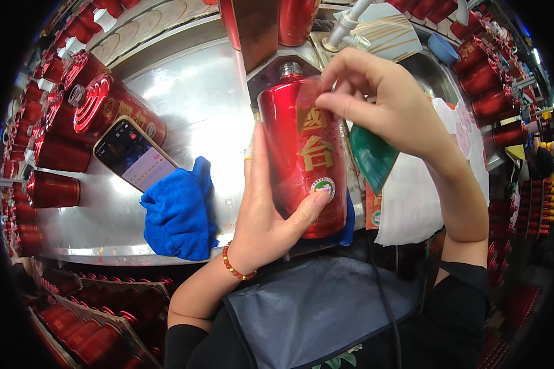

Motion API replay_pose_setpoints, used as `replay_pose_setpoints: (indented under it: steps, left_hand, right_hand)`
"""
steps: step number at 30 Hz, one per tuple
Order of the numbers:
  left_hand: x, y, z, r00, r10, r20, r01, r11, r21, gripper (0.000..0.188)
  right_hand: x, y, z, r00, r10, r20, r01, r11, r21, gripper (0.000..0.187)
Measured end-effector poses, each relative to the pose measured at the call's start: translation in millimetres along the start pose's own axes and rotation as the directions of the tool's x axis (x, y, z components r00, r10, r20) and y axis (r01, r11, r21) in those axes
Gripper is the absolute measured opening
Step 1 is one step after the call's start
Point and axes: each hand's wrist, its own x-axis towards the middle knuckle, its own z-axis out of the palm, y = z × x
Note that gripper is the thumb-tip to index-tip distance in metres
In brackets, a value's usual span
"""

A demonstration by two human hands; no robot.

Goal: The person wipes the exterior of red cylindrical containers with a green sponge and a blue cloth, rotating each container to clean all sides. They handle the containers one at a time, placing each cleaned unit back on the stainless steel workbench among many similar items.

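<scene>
The left hand wraps around the lower part of a red bottle, thumb pressed near a small round sticker, holding it upright above the edge of a shiny metal table. The right hand pinches at the upper right side of the bottle with thumb and fingertips, a green cloth hanging under its palm. A blue cloth lies just left of the bottle, beside a phone and rows of red bottles.

The left hand hides the red bottle's lower left side.
</scene>
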Motion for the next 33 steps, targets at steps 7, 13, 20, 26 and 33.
replay_pose_setpoints:
  steps: [7, 13, 20, 26, 33]
  left_hand:
    - [-9.6, -18.6, -10.1, 0.995, -0.074, 0.062, 0.081, 0.989, -0.123, 0.095]
    - [-16.7, -14.4, -12.4, 0.982, -0.152, 0.112, 0.154, 0.988, -0.015, 0.091]
    - [-19.5, -16.7, -12.6, 0.976, -0.187, 0.114, 0.194, 0.98, -0.054, 0.091]
    - [-19.0, -16.7, -13.0, 0.975, -0.185, 0.12, 0.192, 0.98, -0.052, 0.093]
    - [-20.9, -18.4, -13.9, 0.973, -0.197, 0.118, 0.205, 0.977, -0.063, 0.095]
  right_hand:
    - [-55.2, 35.1, 26.3, 0.967, 0.253, -0.023, -0.187, 0.771, 0.609, 0.065]
    - [-88.5, 20.4, 59.8, 0.963, 0.259, 0.072, -0.238, 0.698, 0.675, 0.094]
    - [-88.3, 21.0, 60.0, 0.94, 0.318, 0.125, -0.311, 0.642, 0.701, 0.106]
    - [-90.1, 29.2, 66.8, 0.949, 0.295, 0.108, -0.277, 0.622, 0.732, 0.103]
    - [-90.7, 31.5, 68.8, 0.96, 0.262, 0.099, -0.247, 0.628, 0.738, 0.103]
